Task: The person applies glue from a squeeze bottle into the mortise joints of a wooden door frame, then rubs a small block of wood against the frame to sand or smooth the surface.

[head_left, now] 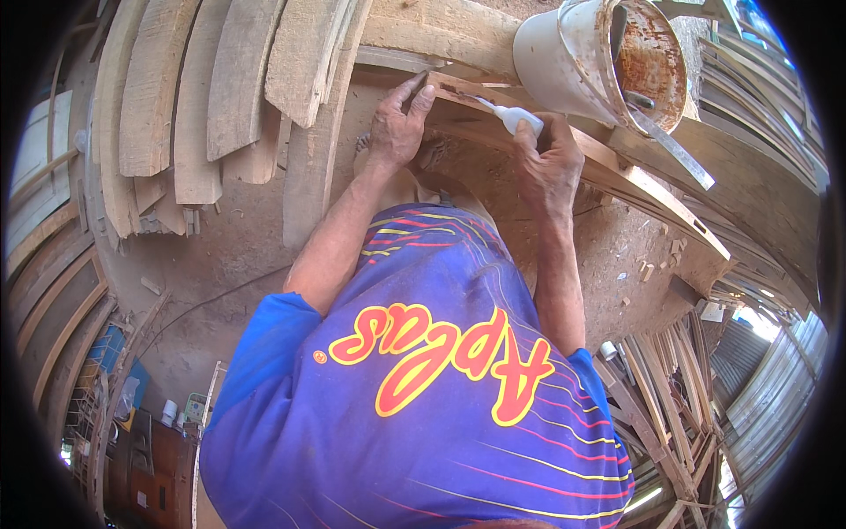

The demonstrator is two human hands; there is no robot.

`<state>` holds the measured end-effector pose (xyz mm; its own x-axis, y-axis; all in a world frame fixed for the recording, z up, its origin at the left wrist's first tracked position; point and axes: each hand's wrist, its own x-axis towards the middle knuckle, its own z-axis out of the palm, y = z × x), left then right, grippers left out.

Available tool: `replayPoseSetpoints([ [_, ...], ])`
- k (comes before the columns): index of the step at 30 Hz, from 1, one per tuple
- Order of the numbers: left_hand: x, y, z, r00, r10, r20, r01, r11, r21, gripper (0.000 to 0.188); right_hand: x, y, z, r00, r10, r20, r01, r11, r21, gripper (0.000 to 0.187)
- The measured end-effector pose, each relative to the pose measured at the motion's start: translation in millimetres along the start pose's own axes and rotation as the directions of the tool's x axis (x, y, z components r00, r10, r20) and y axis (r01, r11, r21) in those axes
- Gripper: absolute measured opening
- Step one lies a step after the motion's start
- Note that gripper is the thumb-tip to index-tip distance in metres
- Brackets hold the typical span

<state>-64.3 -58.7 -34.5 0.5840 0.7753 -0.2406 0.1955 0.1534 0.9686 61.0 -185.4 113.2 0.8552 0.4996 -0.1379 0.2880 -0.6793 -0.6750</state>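
Observation:
In my right hand (548, 163) is a small white squeeze bottle (518, 119). Its thin nozzle points left, at the dark-marked end of a long wooden bar (617, 167). The thumb and fingers of my left hand (399, 123) pinch that same end of the bar. The bar slants away to the right and has a slot near its far end. Whether any liquid leaves the nozzle is too small to make out.
A white bucket (555, 66) with brown stains stands at the upper right, tools inside and a flat metal strip (679, 154) sticking out. Thick curved planks (238, 84) are stacked at the upper left. Wood offcuts (648, 271) lie on the dirt ground; lumber leans at lower right.

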Motion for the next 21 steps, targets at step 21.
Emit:
replayPoseSetpoints([
  [21,0.6,-4.4,-0.2,1.000,-0.002,0.005,0.002,1.000,-0.006,0.060,3.8,4.4,4.2,1.000,-0.007,0.026,0.005,0.998,0.060,0.021],
])
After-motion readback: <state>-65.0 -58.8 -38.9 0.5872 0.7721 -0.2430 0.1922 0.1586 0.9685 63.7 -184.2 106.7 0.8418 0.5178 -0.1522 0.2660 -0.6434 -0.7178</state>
